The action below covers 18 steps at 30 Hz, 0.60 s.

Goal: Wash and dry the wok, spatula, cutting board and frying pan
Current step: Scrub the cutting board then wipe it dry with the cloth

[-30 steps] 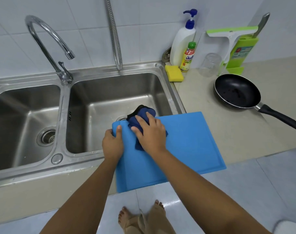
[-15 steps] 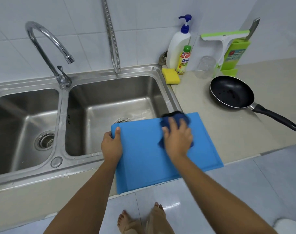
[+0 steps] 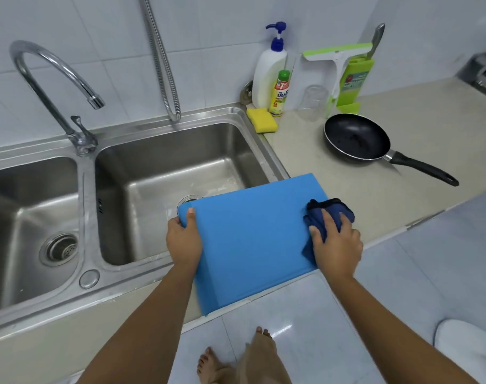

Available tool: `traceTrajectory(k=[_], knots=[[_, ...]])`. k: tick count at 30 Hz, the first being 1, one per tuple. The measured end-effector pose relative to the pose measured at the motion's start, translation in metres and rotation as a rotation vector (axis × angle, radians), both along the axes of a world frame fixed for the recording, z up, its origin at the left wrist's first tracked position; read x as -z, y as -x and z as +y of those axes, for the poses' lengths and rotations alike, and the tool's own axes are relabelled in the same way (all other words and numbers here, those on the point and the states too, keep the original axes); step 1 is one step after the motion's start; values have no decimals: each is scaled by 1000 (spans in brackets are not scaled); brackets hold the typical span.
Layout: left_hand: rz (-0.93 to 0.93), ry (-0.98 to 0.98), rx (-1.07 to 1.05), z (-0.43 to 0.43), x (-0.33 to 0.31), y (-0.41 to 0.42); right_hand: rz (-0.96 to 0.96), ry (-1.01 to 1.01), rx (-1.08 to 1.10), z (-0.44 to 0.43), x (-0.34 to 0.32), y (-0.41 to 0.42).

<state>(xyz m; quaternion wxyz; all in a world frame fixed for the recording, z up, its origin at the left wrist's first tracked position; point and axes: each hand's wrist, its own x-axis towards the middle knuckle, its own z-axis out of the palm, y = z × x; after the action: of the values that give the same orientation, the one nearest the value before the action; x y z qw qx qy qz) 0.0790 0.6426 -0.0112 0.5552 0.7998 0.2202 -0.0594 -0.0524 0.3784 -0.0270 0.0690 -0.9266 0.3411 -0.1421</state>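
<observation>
**A:** What's nearest the camera?

**B:** Two bare feet (image 3: 236, 361) on the pale tiled floor (image 3: 402, 300), and both forearms reaching forward.

**A:** And the hands?

**B:** The left hand (image 3: 184, 239) clasps the left edge of the blue cutting board (image 3: 250, 239), thumb on top and fingers wrapped underneath. The right hand (image 3: 336, 245) is curled over a bunched dark blue cloth (image 3: 330, 214), pressing it onto the board's right end.

**A:** Where does the board lie?

**B:** Flat, with its right part on the beige counter (image 3: 333, 184). Its left corner juts over the right basin (image 3: 167, 167) of the steel sink, and its near edge overhangs the counter's front.

**A:** Farther back?

**B:** The left basin (image 3: 28, 217) sits beside the right one, with the curved tap (image 3: 51, 76) rising from the divider between them. A metal hose (image 3: 164, 65) hangs down the tiled wall.

**A:** And the frying pan?

**B:** The frying pan (image 3: 356, 137) rests upright on the counter beyond the board, well apart from it, handle pointing right.

**A:** Anything behind it?

**B:** A yellow sponge (image 3: 261, 120) at the sink's corner, a white pump bottle (image 3: 269, 76), a small green-capped bottle (image 3: 280, 94) and a clear glass (image 3: 314, 102). A squeegee (image 3: 337, 67) leans against a green holder (image 3: 354, 81). A metal handle (image 3: 377, 40) sticks up from the holder, though I can't tell which utensil it belongs to.
</observation>
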Motion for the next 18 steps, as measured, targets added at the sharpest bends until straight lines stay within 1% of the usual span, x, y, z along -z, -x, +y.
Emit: traceTrajectory(k=[2,5,7,9,11,12,13,14,16,18], knots=[[-2,6,-2,0,2,0,-51,6,-15,46,0,-2],[-5,14,5,1,3,-1,-108,-3,-151,128,-3,0],[-10,12,13,1,3,-1,-99,-11,-263,166,-8,7],[-23,4,26,2,3,0,-93,-44,-431,170,-12,16],[-29,-4,30,5,5,-1,-79,-55,-626,139,-11,22],[-27,-3,38,5,4,-1,-69,-32,-675,115,-7,26],[-23,-2,50,4,4,0,-59,-4,-657,89,-2,30],[-21,-3,57,4,3,0,-59,23,-575,60,3,32],[-25,-12,66,3,2,1,-66,20,-294,6,4,35],[-26,-16,63,3,2,0,-38,-43,7,-20,0,33]])
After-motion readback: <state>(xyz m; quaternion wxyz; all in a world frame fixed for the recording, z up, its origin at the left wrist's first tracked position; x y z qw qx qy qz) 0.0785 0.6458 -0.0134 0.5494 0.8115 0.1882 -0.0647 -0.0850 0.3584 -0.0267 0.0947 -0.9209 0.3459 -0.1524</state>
